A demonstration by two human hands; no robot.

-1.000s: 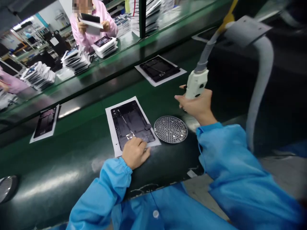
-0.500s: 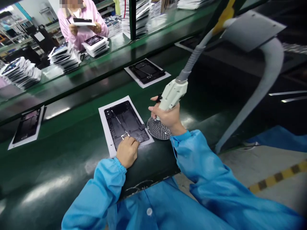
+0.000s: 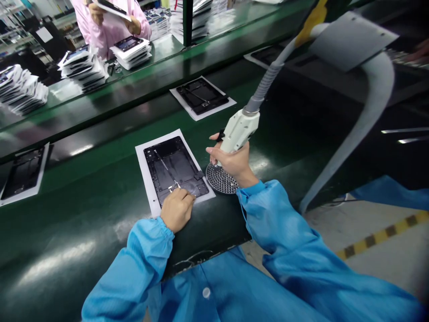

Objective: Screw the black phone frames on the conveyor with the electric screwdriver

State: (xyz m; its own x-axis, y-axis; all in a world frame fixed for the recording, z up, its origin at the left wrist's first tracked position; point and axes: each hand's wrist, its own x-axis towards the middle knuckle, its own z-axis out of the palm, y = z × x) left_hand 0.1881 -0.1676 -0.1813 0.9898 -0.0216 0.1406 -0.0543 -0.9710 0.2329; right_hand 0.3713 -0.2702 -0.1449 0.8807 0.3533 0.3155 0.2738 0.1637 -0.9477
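Note:
My left hand (image 3: pixel 177 210) rests palm-down on the lower edge of a black tablet housing (image 3: pixel 172 165), close to a small metal part (image 3: pixel 174 187). The housing lies on a white paper sheet (image 3: pixel 144 179). My right hand (image 3: pixel 233 161) is shut around a white handheld tool (image 3: pixel 238 132) fed by a grey corrugated hose (image 3: pixel 264 89). The tool's tip is hidden by my fingers, above a round perforated metal tray (image 3: pixel 221 179). My right hand covers part of that tray.
A green conveyor belt (image 3: pixel 83 188) carries more black housings on paper (image 3: pixel 201 97). Behind a dark rail, a person in pink (image 3: pixel 110 27) holds a tablet beside stacked tablets (image 3: pixel 82 67). A grey curved arm (image 3: pixel 378 89) hangs at right, above a floor with yellow-black tape (image 3: pixel 378 237).
My right hand and the tool have moved left from beside the round tray to over its edge. The view has turned slightly. My left hand stays on the housing.

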